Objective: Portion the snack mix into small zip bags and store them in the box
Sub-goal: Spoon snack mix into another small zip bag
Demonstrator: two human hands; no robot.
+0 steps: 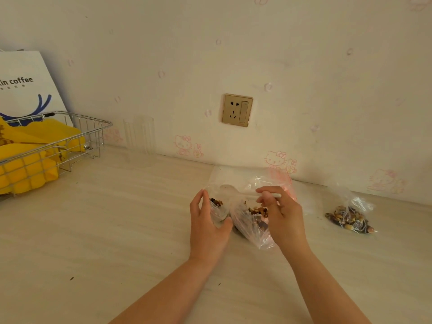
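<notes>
A pale surface (117,230) met cartoon-papered wall. Below the wall socket (237,110), the left hand (208,225) gripped a small clear bag (218,206) of snack mix; the right hand (280,213) pinched a white spoon (236,191) over the larger bag (252,220). Right of the socket lay a filled bag (350,218); far left, a wire basket (70,141) held yellow packets.

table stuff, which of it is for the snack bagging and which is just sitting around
For the job:
- small bag, held by the left hand
- big bag of mix
- white spoon, pinched by the right hand
- filled bag on the right

Lying about:
- wire basket with yellow packs
- coffee bag
- clear cup
- wall socket
</notes>
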